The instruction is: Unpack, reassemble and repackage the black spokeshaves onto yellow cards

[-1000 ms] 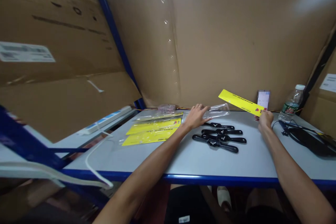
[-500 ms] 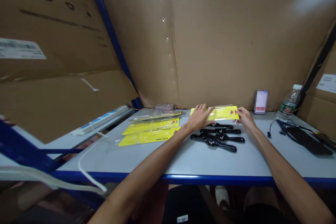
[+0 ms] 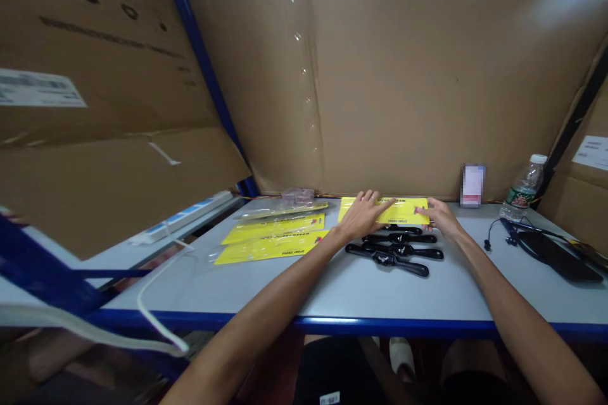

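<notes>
1. Yellow card (image 3: 406,214) lies just behind the group of black tools (image 3: 413,252), which I take as my landmark.
2. I have the left hand (image 3: 363,214) across the card's left part, behind the black tools and toward their left, with the thumb spread away from the fingers; I cannot tell whether it grips anything.
3. I have the right hand (image 3: 443,218) behind the black tools and toward their right, pinching the card's right end between thumb and fingers.
4. Left of the black tools, I see two more yellow cards (image 3: 266,252), with clear packaging (image 3: 280,210) behind them.
5. Right of the black tools and farther back, I see a bottle (image 3: 520,195) standing upright.
</notes>
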The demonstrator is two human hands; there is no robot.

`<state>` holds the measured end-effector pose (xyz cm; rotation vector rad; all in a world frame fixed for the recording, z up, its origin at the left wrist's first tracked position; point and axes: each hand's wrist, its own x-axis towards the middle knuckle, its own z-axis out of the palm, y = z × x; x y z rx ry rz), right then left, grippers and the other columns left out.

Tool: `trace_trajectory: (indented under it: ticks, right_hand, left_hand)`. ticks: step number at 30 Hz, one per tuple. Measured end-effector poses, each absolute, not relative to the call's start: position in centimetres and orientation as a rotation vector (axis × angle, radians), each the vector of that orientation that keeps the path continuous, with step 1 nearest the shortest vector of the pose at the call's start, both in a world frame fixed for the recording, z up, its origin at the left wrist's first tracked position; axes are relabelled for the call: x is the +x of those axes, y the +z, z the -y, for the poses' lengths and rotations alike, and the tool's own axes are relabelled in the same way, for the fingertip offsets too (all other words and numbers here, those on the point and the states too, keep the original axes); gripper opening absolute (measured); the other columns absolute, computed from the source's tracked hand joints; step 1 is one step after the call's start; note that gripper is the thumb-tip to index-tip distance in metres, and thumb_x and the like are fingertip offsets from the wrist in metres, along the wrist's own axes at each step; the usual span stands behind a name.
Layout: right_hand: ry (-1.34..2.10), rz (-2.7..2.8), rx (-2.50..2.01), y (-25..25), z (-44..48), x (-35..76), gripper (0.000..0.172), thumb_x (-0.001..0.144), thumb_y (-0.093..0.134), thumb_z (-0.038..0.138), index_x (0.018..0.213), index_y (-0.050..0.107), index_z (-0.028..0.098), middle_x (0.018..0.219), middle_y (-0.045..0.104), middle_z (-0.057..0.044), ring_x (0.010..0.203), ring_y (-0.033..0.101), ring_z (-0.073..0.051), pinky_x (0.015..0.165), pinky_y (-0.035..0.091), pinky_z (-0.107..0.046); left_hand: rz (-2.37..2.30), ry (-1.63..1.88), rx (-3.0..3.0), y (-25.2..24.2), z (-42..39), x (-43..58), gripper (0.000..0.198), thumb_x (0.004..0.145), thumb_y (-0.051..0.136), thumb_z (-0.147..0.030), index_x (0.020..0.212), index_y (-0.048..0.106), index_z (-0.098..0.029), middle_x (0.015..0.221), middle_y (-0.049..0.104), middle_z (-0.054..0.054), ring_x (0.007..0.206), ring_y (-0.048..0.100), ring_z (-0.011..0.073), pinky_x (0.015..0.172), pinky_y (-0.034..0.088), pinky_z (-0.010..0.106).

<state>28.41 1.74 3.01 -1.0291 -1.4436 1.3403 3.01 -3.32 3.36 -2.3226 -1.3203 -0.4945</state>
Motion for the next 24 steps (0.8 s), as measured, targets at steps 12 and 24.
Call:
trace_trajectory:
  ticks: [12,24]
  right_hand:
    - [1.125,1.092,-1.247,1.1,-5.3,31.8,0.029,0.100,0.064,0.036,0.120,0.064,0.016,0.109,0.068,-0.006,0.083,0.068,-0.016,0.070,0.060,-0.031]
    - [0.985,1.507,-1.468,0.7,-5.4,31.2,0.033,0.100,0.064,0.038,0.126,0.063,0.017,0.120,0.067,-0.009,0.098,0.069,-0.021,0.083,0.060,-0.041]
  left_hand:
    - [1.292,-0.592,-2.319,3.2,3.6,3.5,0.063,0.099,0.060,-0.040,0.156,0.038,-0.028,0.144,0.051,0.015,0.132,0.047,0.0331,0.111,0.036,0.050]
    - [1.455,-0.683,-2.337,2.9,3.2,2.7,0.027,0.104,0.047,-0.023,0.122,0.067,-0.020,0.114,0.069,0.011,0.115,0.059,0.0276,0.101,0.046,0.046]
